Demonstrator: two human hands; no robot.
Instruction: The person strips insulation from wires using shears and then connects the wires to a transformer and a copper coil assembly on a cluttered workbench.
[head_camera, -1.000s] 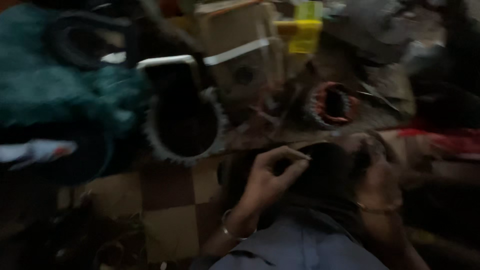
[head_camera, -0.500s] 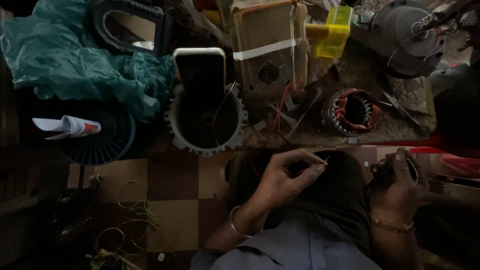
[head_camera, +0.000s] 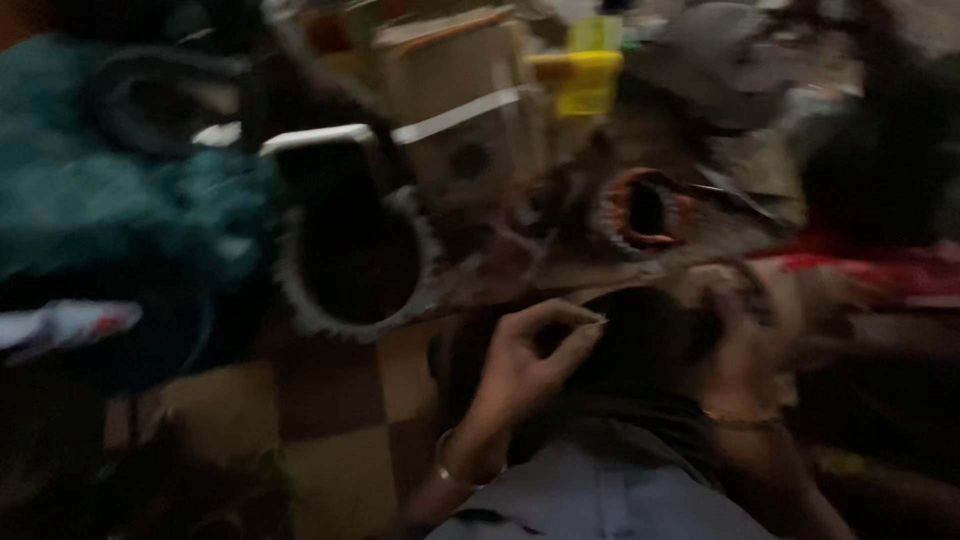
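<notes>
The view has swung and blurred since the earlier frame, though both hands stay on the dark round part (head_camera: 640, 345) in the lap. The left hand (head_camera: 535, 350) pinches narrowly at its rim, seemingly on a thin wire; the right hand (head_camera: 745, 330) grips its far side. The toothed ring (head_camera: 350, 265) lies on the checkered floor (head_camera: 330, 440), near the left hand.

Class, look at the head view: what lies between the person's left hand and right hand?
In the head view, a dark round object on the lap lies between the left hand and right hand; blur hides its details.
</notes>
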